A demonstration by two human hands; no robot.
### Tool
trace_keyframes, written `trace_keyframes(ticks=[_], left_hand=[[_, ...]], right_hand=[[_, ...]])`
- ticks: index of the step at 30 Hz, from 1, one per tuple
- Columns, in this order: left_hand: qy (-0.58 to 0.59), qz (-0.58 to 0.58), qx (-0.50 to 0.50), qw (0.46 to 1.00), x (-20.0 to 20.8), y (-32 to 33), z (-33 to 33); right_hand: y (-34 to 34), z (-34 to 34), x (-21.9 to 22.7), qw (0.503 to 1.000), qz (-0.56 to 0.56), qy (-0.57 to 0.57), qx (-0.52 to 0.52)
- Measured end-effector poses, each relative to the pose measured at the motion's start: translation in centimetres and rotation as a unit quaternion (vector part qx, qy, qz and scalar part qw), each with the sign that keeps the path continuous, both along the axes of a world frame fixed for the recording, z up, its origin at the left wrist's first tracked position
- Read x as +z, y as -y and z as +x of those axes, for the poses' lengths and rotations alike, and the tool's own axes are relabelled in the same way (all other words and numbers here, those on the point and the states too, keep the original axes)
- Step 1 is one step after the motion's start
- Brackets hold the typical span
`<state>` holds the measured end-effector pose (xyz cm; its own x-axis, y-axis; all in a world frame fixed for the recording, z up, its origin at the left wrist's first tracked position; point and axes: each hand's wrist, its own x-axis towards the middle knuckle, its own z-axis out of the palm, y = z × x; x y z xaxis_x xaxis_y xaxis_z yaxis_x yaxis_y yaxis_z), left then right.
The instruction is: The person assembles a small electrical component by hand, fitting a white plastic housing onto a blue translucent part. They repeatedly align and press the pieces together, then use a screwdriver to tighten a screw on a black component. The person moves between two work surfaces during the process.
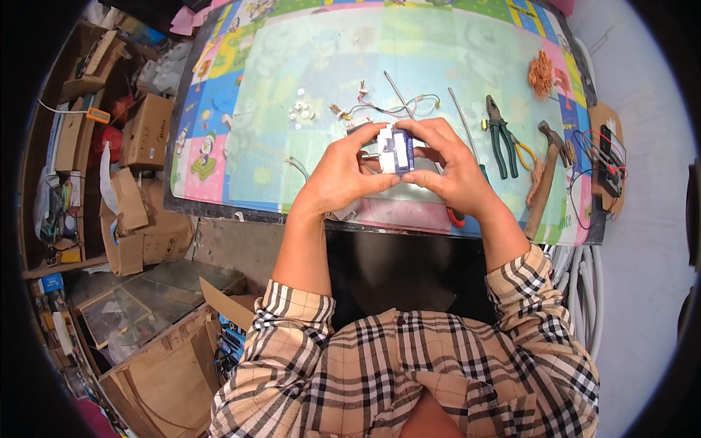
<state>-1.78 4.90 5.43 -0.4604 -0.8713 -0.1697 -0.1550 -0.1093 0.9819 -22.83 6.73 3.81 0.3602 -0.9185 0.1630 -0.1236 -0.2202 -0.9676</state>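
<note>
Over the near half of the table I hold a small blue-and-white boxy part (400,150) between both hands. My left hand (334,169) pinches its white side with thumb and fingers, and a short metal rod shows beside those fingers. On the blue side, my right hand (454,169) grips it the same way. What kind of part it is I cannot make out. Just beyond the hands lie thin coloured wires with small white connectors (363,89). A long screwdriver shaft (395,89) points away from me, partly hidden by the wires and my hands.
Rightward lie another screwdriver (461,117), green-handled pliers (501,143), a yellow-handled tool (526,158), a hammer (546,182) and a copper wire bundle (541,75). A multimeter (610,162) sits at the right edge. Small white round pieces (301,109) lie left. Cardboard boxes (147,131) fill the left side.
</note>
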Motion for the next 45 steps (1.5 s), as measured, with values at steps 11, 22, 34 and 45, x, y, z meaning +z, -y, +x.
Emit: trace_keyframes(ticks=[11,22,34,45], left_hand=[[-0.043,0.055,-0.013,0.997,-0.9,0.4,0.4],[-0.033,0.052,-0.024,0.998,-1.4,0.6,0.4],[-0.082,0.068,-0.002,0.994,-0.7,0.3,0.0],[-0.076,0.059,-0.002,0.995,-0.2,0.2,-0.1]], right_hand=[[0.9,-0.2,-1.8,0.994,0.088,0.059,0.016],[0.6,-0.5,-1.2,0.996,0.077,0.051,0.018],[0.5,0.0,-1.3,0.991,0.086,0.098,-0.003],[0.1,0.0,-0.5,0.998,0.020,0.055,-0.014]])
